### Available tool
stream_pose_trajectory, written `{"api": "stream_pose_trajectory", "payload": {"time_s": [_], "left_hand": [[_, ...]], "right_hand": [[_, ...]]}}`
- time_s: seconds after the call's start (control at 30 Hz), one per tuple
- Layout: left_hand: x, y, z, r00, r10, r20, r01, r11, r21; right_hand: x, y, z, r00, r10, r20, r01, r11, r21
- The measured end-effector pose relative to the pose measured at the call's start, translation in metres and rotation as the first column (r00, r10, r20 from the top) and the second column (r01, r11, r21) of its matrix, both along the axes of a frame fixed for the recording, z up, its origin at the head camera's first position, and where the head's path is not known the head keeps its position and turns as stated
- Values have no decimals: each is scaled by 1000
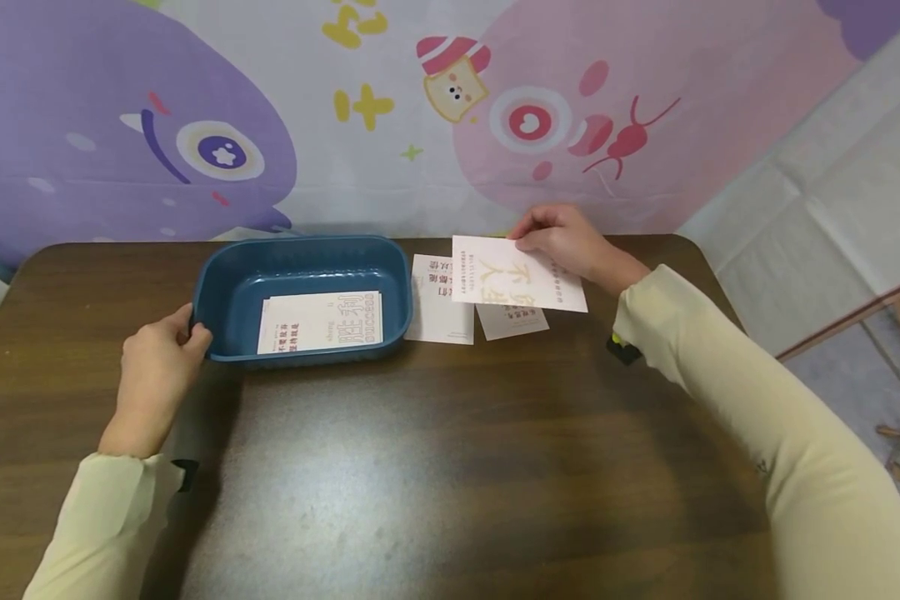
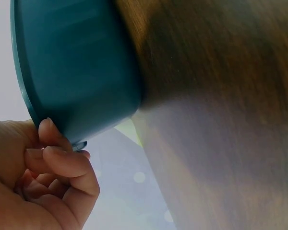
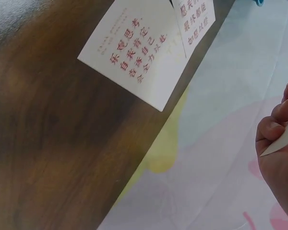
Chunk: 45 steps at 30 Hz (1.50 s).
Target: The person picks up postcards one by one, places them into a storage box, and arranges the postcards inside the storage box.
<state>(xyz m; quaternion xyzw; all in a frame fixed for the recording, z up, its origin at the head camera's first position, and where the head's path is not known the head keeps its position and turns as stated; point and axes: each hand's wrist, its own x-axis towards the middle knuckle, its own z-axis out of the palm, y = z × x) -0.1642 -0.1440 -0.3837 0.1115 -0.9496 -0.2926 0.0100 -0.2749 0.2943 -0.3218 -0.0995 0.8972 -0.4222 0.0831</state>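
Left hand point(image 1: 157, 358) has its fingers curled on the bin's point(image 1: 307, 279) left end. Right hand point(image 1: 570, 242) is pinching a card point(image 1: 525, 292) by its far edge, over two more cards point(image 1: 442, 312) beside the bin.

Left hand point(image 1: 157, 362) near 9 o'clock, head view: fingers curled, thumb and fingers gripping, tips toward 1. Left forearm point(image 1: 97, 525) sleeved, enters from 8. Right hand point(image 1: 576, 247) near 2, set higher; thumb and fingers pinching, tips toward 10. Right arm point(image 1: 768, 429) sleeved, enters from 4.
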Motion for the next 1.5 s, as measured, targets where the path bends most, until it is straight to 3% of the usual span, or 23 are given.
{"api": "stream_pose_trajectory", "payload": {"time_s": [0.53,1.5], "left_hand": [[0,0,0,1000,-8,-20,8,1000,-3],[0,-3,-2,999,-6,-35,6,1000,-3]], "right_hand": [[-3,-24,12,997,64,46,-63,997,-38],[-11,-63,28,992,125,26,-124,992,-12]]}}
